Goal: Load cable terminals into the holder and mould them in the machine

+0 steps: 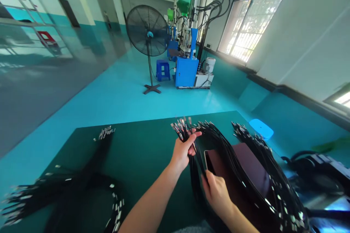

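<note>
My left hand (183, 149) is wrapped round a bundle of black cables (194, 178) just below their pale metal-tipped ends (182, 126), which fan out above the fist. Lower on the right, my right hand (217, 191) is closed on a black strand of cable near the same bundle. Beside it a dark flat case or tablet (248, 167) lies partly under another long bundle of black cables (226, 142). A further cable bundle with white tips (262, 149) runs along the table's right side.
On the left of the green table (142, 145), crossed cable bundles (82, 182) with white ends lie blurred. Past the table stand a black floor fan (147, 31), a blue stool (163, 70) and a blue machine (187, 71). A light-blue stool top (261, 128) is at the right edge.
</note>
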`<control>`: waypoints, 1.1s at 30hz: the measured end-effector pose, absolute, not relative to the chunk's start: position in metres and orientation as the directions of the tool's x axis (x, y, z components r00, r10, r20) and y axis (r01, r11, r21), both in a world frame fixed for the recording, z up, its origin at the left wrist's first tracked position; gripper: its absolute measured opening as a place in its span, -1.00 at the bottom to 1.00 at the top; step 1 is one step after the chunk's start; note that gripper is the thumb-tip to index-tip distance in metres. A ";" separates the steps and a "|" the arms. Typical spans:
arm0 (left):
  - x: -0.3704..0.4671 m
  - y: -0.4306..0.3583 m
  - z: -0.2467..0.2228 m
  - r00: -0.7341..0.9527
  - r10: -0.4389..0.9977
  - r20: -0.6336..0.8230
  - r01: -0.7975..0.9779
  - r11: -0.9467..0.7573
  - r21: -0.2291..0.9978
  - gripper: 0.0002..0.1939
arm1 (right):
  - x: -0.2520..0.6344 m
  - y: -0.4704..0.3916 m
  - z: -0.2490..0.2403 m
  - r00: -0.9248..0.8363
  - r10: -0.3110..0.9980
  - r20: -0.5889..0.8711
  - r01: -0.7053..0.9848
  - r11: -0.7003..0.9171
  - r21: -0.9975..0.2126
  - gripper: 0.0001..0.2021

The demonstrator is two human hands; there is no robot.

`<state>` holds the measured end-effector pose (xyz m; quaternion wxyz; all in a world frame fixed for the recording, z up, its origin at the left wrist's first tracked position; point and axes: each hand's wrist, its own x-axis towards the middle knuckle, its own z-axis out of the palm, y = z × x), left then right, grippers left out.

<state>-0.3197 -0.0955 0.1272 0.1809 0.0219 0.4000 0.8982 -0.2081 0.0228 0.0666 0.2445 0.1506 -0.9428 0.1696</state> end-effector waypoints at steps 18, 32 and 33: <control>-0.284 -0.109 0.154 -0.660 0.750 0.038 -0.220 -0.241 0.945 -0.66 | -0.305 0.053 0.223 -0.941 -0.029 0.337 -0.336 -0.044 -0.941 -0.63; -0.300 -0.080 0.158 -0.701 0.694 -0.165 -0.466 -0.271 0.842 -0.62 | -0.286 0.052 0.207 -0.764 -0.294 0.574 -0.594 0.669 -0.448 -0.65; -0.300 -0.080 0.162 -0.643 0.743 -0.187 -0.514 -0.238 0.824 -0.62 | -0.285 0.054 0.208 -0.758 -0.305 0.577 -0.604 0.661 -0.444 -0.65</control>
